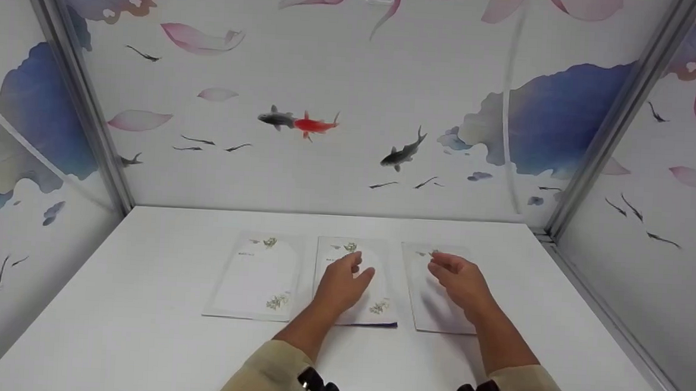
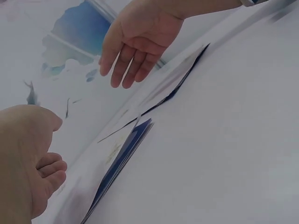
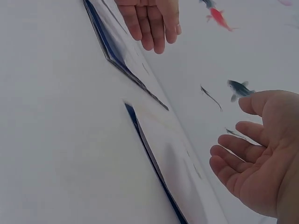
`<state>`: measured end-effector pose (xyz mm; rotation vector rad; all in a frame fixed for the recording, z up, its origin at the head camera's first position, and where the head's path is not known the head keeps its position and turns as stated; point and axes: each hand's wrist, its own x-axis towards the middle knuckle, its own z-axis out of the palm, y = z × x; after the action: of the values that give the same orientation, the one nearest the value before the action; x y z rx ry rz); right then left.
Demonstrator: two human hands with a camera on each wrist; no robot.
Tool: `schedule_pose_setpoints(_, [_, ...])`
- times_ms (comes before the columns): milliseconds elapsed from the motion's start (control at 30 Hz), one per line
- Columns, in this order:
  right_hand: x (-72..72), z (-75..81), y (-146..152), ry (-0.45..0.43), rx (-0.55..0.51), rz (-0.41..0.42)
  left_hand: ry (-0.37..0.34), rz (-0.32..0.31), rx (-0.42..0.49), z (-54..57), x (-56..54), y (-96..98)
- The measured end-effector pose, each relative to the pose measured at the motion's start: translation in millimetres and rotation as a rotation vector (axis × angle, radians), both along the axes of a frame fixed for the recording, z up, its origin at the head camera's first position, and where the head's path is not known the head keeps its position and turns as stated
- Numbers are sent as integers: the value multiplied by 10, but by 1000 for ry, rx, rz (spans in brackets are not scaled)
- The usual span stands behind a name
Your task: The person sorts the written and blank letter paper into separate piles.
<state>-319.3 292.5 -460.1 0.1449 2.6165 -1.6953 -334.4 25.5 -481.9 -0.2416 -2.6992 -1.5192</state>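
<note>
Three thin white booklets with gold floral prints lie in a row on the table: the left booklet (image 1: 248, 279), the middle booklet (image 1: 382, 286) and the right booklet (image 1: 428, 316). Over the middle one hovers my left hand (image 1: 340, 284), fingers loosely bent and holding nothing. My right hand (image 1: 462, 285) is above the right booklet, palm turned inward, also holding nothing. Seen from the left wrist, dark blue layers (image 2: 126, 151) show along a booklet's lower edge, and the fingers of the right hand (image 2: 142, 42) hang relaxed. The left booklet has no hand near it.
The white table (image 1: 138, 327) is enclosed by a back wall panel (image 1: 325, 182) printed with fish and petals, plus similar side panels. Metal posts (image 1: 82, 92) stand at the back corners. Small black devices (image 1: 320, 388) are worn at both sleeves.
</note>
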Motion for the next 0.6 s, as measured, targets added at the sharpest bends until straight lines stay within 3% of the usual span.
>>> schedule_pose_setpoints(300, [-88, 3, -455, 50, 32, 38, -15, 102, -14, -11, -130, -549])
schedule_pose_setpoints(600, [-122, -18, -741, 51, 45, 54, -48, 163, -59, -30, -120, -795])
